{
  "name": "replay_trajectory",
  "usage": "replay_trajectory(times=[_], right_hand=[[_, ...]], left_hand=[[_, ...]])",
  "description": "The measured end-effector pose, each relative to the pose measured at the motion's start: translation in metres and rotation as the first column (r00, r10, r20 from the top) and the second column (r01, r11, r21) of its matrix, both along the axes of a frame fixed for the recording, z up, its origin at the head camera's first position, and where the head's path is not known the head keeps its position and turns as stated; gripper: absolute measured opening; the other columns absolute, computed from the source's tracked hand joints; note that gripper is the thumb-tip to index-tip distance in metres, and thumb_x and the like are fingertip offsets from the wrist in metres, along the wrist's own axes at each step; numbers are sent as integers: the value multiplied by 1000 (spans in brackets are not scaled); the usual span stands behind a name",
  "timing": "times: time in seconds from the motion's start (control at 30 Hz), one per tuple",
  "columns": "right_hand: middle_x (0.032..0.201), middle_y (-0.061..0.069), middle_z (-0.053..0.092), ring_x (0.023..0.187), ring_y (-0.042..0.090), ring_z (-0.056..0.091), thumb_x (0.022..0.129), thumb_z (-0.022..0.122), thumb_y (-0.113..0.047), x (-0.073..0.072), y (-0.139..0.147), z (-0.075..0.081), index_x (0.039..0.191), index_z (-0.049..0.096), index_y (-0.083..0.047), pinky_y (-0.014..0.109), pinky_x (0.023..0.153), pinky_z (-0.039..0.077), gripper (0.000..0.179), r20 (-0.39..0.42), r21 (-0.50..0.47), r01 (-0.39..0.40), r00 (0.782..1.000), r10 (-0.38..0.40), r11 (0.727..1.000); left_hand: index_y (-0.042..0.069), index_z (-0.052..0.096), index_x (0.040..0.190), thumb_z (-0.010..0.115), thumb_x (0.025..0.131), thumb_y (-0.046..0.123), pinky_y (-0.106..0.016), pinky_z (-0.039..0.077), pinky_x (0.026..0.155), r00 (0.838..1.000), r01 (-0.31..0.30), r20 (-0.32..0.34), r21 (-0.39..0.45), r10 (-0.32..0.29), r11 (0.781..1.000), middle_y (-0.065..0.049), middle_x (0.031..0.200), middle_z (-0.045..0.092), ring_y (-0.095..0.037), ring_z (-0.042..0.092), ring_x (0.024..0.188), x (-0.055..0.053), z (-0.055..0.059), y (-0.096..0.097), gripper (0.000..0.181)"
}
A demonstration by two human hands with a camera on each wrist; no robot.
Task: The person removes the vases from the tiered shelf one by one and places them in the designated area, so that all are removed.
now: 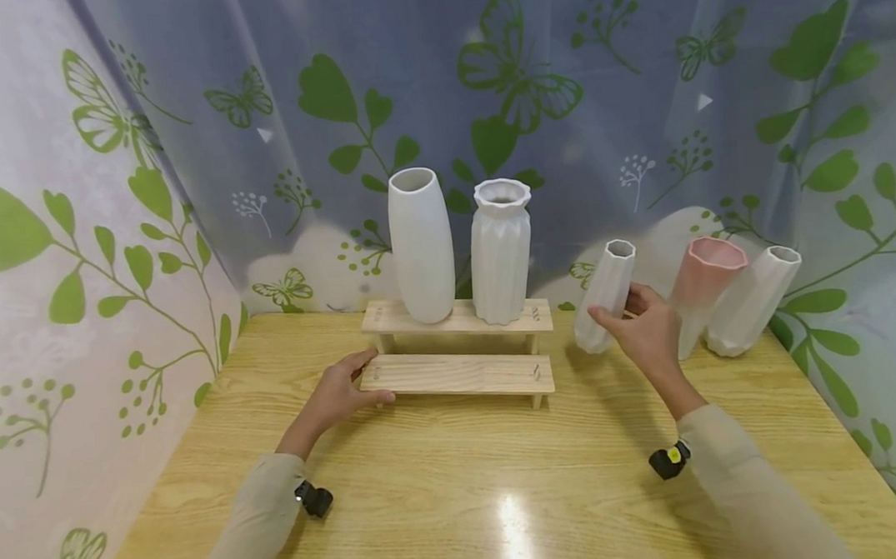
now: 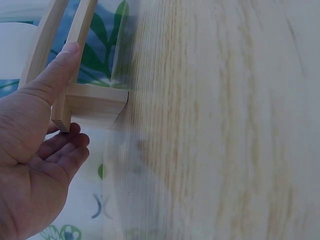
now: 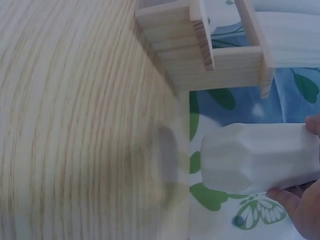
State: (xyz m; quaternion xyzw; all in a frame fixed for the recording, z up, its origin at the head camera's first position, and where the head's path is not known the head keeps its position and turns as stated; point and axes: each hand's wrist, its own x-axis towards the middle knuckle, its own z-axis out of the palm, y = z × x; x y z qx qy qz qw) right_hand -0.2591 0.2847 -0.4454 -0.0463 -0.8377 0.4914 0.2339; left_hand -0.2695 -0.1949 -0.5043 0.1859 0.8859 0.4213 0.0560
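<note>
Our left sleeve (image 1: 254, 509) leads to our left hand (image 1: 340, 393), clamped on the wooden stand (image 1: 460, 372), which bears two white vases (image 1: 422, 247). Well apart, our right hand (image 1: 651, 329) grips a slim vase (image 1: 611, 282) just above the table (image 1: 427, 480), left of a pink-topped vase (image 1: 699, 283) and another white vase (image 1: 753, 304).

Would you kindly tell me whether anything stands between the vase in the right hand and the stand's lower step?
Nothing visible stands between the faceted white vase in the right hand and the wooden stand's lower step; the left hand holds its far end.
</note>
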Motion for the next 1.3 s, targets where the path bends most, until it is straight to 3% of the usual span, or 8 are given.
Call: replay_trajectory(times=[0.13, 0.4, 0.7, 0.77, 0.87, 1.0, 1.3], right_hand=[[121, 21, 71, 109, 34, 70, 83, 88, -30, -5, 5, -6, 133, 64, 1, 6, 74, 54, 63, -12, 11, 15, 1000, -15, 1000], [121, 21, 71, 109, 33, 70, 83, 88, -28, -11, 11, -15, 134, 63, 0, 13, 79, 58, 63, -24, 26, 21, 999, -21, 999], [121, 21, 72, 109, 32, 70, 83, 87, -32, -15, 14, -18, 132, 64, 0, 9, 77, 55, 63, -1, 38, 38, 999, -38, 999], [121, 21, 71, 109, 32, 70, 83, 87, -33, -15, 14, -19, 132, 63, 0, 13, 78, 57, 64, 3, 45, 41, 999, -41, 998], [122, 23, 71, 110, 34, 70, 84, 87, -32, -15, 15, -21, 133, 63, 1, 32, 86, 63, 64, 4, 56, 39, 999, -39, 998], [123, 26, 69, 111, 37, 69, 84, 87, -30, -16, 15, -23, 133, 62, 3, 53, 91, 60, 65, 2, 57, 26, 1000, -27, 998], [125, 27, 68, 114, 39, 68, 84, 87, -29, -18, 18, -26, 135, 60, 3, 55, 92, 59, 66, 29, 62, 38, 999, -40, 997]], left_hand=[[-3, 39, 155, 87, 81, 39, -46, 43, 116, 1000, -2, 7, 4, 2, 1000, -26, 157, 39, -40, 39, 145, 0, 1, 0, 98], [-3, 39, 155, 87, 82, 39, -46, 43, 116, 1000, 1, 4, 4, -1, 1000, -26, 157, 39, -41, 40, 145, 1, 1, 0, 97], [-5, 39, 154, 87, 81, 37, -47, 43, 115, 1000, 1, -2, 6, -1, 1000, -27, 156, 40, -41, 41, 144, 0, 1, 0, 97], [-5, 39, 154, 87, 81, 37, -47, 43, 116, 1000, 0, 2, 8, 0, 1000, -27, 156, 40, -41, 40, 144, 0, 1, 1, 97], [-4, 39, 155, 87, 81, 38, -47, 43, 116, 1000, 2, 6, 4, -2, 1000, -26, 157, 40, -41, 40, 145, 0, 1, 1, 97], [-3, 39, 155, 87, 81, 39, -47, 43, 116, 1000, 4, 4, 2, -4, 1000, -25, 157, 40, -41, 40, 145, 0, 0, 0, 97], [-1, 39, 155, 87, 80, 41, -48, 43, 116, 1000, -6, 8, -11, 6, 1000, -24, 158, 40, -40, 40, 145, -2, -1, 0, 99]])
